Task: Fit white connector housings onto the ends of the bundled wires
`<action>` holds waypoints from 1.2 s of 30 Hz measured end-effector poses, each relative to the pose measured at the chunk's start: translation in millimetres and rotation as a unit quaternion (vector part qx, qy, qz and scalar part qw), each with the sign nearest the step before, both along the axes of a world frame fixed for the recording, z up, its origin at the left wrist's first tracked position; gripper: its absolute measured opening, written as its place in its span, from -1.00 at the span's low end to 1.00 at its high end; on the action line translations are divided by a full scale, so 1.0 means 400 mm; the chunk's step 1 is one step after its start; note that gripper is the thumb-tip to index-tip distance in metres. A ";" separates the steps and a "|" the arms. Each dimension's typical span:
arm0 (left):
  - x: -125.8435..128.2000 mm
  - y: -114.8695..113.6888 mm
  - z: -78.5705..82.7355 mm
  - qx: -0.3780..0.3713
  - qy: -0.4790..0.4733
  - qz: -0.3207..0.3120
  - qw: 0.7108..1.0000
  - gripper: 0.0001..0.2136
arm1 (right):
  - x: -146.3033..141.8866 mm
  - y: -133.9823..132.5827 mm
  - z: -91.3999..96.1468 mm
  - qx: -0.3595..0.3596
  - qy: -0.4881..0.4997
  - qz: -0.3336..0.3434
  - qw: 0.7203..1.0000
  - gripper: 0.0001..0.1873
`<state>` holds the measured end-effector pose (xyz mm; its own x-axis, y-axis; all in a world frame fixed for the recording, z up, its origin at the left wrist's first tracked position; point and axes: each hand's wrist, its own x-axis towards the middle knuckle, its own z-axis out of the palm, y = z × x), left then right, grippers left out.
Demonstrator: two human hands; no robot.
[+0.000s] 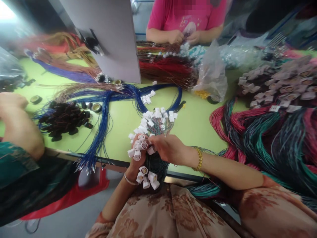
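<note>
Head view: left hand (135, 165) closed around white plugs (137, 154), which sit nearer it than the other; right hand (170, 148), fingers bent, at their right side, grip partly hidden, cannot tell if holding. Dark wires (155, 165) run between the hands, long axis toward the body. Plug pile (148, 119) just beyond both.

Plugs (158, 114) clustered in the middle of the bench (195, 132). Left of them, a wire bundle (102, 122) hung over the front edge; farther left lay a connector heap (64, 120). Wire coils (262, 129) lay far right; a bag (214, 74) sat farther back, right of a panel (111, 33).
</note>
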<state>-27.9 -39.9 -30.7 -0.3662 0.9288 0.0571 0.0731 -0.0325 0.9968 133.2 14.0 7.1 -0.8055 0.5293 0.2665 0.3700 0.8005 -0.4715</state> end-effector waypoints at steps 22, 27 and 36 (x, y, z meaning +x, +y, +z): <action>0.037 0.017 0.038 0.112 -0.067 0.014 0.991 -0.74 | 0.269 0.393 -0.089 -0.130 0.044 -0.435 0.890 -0.83; 0.037 0.015 0.043 0.077 -0.103 0.020 0.991 -0.64 | 0.272 0.394 -0.062 -0.161 0.051 -0.421 0.891 -0.81; 0.039 0.013 0.043 0.079 -0.084 -0.003 0.993 -0.71 | 0.150 0.284 0.031 -0.555 0.344 -0.221 0.725 -0.69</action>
